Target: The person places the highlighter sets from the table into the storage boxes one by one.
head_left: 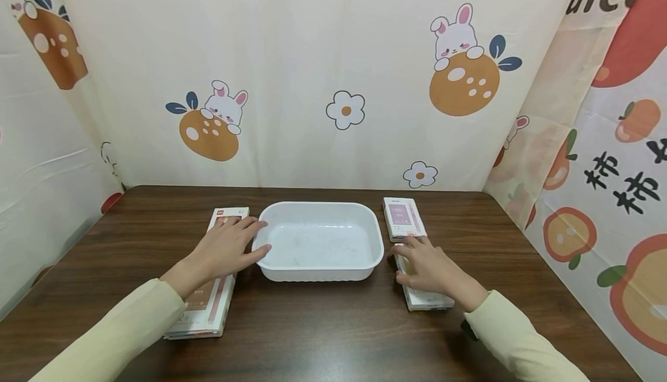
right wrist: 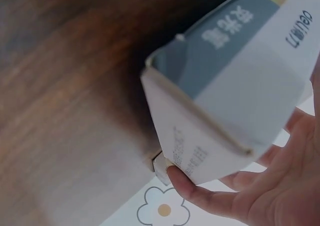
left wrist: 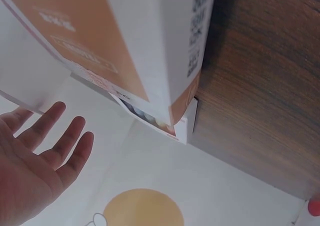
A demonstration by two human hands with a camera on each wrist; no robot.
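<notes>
A white plastic tub [head_left: 320,274] sits mid-table between two rows of boxes. My left hand [head_left: 225,249] reaches over the left-hand boxes [head_left: 208,307], thumb and forefinger extended at the tub's left rim. In the left wrist view the fingers of the left hand [left wrist: 47,151] are spread and loosely bent, with nothing in them. My right hand [head_left: 429,266] hovers over or rests on a highlighter box [head_left: 424,300], fingers spread toward the tub's right side. The right wrist view shows this highlighter box [right wrist: 225,101] beside the right hand [right wrist: 265,191]; firm contact cannot be told.
Another white box with a purple label [head_left: 400,217] lies behind the highlighter box. Part of a dark object [head_left: 469,330] shows under the right wrist. Printed curtains [head_left: 292,139] stand behind and beside the brown wooden table [head_left: 323,335].
</notes>
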